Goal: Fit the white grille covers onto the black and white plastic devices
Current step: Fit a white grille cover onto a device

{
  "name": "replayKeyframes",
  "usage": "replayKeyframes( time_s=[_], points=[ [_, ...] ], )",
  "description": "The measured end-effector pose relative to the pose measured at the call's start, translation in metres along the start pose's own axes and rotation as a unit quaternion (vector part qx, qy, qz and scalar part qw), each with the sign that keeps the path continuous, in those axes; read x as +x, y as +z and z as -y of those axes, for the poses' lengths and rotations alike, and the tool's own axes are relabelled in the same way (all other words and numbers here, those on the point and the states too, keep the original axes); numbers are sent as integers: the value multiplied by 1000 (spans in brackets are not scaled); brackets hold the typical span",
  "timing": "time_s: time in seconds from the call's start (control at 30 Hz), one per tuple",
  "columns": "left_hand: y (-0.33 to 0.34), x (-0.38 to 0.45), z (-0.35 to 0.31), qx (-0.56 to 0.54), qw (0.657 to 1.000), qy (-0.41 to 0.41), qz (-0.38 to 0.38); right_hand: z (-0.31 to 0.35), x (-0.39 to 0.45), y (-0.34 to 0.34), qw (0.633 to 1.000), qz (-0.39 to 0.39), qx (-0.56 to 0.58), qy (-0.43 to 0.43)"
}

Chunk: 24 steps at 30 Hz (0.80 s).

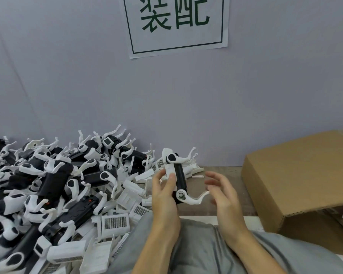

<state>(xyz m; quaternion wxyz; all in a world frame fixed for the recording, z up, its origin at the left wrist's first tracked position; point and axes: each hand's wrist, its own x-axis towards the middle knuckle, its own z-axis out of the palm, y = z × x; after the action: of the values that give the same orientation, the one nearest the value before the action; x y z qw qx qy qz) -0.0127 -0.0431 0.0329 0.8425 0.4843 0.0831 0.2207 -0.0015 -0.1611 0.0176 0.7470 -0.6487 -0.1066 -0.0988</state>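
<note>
While my left hand [164, 191] grips the black and white plastic device [179, 177] upright above the tabletop's near edge, my right hand [223, 196] hovers beside it, fingers loosely spread, blurred, holding nothing.

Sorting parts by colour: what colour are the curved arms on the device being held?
White, on a black body; the device in the left hand shows it in the head view.
</note>
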Motion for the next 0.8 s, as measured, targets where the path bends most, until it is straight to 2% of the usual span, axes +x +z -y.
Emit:
replayKeyframes(
  time_s=[0.1,0.2,0.3,0.4,0.5,0.57,0.67,0.73,0.8],
  points=[
    [1,-1,1,112,991,75,-24,4,-6,4,980,-7,-145,-140],
    [4,-5,1,129,986,106,-4,3,-8,9,961,49,-222,-159],
    [8,-7,-3,96,990,93,37,3,-6,9,975,71,-173,-124],
    [12,-9,-2,106,987,85,80,3,-2,5,990,42,-107,-79],
    [12,-7,2,117,986,79,90,1,2,2,998,14,-36,-42],
    [11,-6,2,111,988,70,80,1,3,0,999,8,33,-6],
    [9,-2,3,152,984,85,21,3,2,-2,991,25,128,27],
    [6,-1,1,131,989,67,-29,2,3,-5,993,47,107,0],
    [1,3,-5,69,997,33,-30,0,2,-8,995,83,30,-55]
  ],
)
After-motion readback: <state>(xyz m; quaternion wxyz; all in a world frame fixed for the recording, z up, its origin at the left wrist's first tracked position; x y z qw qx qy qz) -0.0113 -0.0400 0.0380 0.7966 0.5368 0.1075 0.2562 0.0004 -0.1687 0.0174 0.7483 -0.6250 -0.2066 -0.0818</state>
